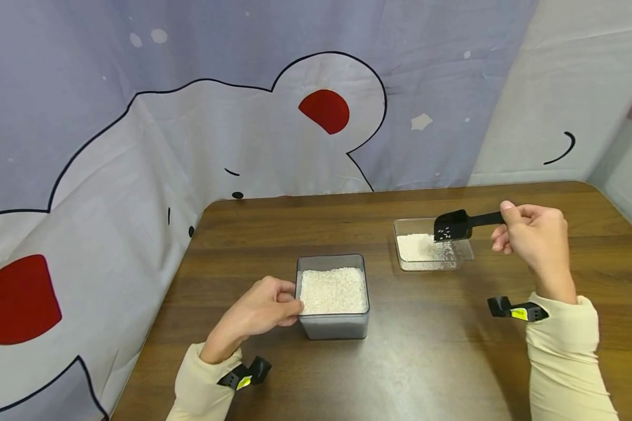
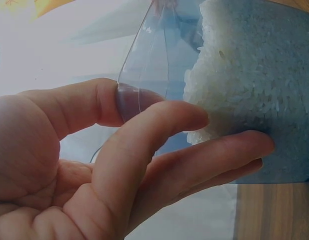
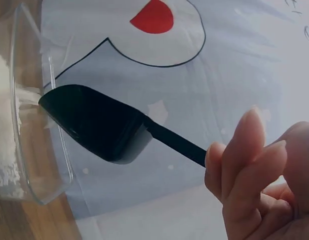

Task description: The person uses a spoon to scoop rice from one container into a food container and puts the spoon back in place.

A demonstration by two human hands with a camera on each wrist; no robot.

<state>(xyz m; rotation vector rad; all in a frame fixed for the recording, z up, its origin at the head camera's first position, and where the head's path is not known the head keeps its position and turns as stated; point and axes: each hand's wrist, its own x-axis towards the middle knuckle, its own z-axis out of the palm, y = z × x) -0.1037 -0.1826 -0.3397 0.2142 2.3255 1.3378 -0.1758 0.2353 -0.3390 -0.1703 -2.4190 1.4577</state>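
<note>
My left hand (image 1: 265,304) pinches the near left corner of a square grey see-through container (image 1: 334,328), thumb at the rim and fingers along the outer wall. White rice (image 1: 333,290) fills much of it; the left wrist view shows the grains through the wall. On the right, my right hand (image 1: 539,237) grips the thin handle of a black scoop (image 1: 453,224). The scoop is tilted over a shallow clear tray (image 1: 466,251), and rice falls from its lip. A layer of rice (image 1: 418,247) lies in the tray, mostly on its left side.
Both containers stand on a brown wooden table (image 1: 411,351), the tray farther back and to the right. Behind the table's back edge hangs a curtain (image 1: 426,88) with cartoon shapes. Each sleeve cuff carries a black wrist camera (image 1: 516,310).
</note>
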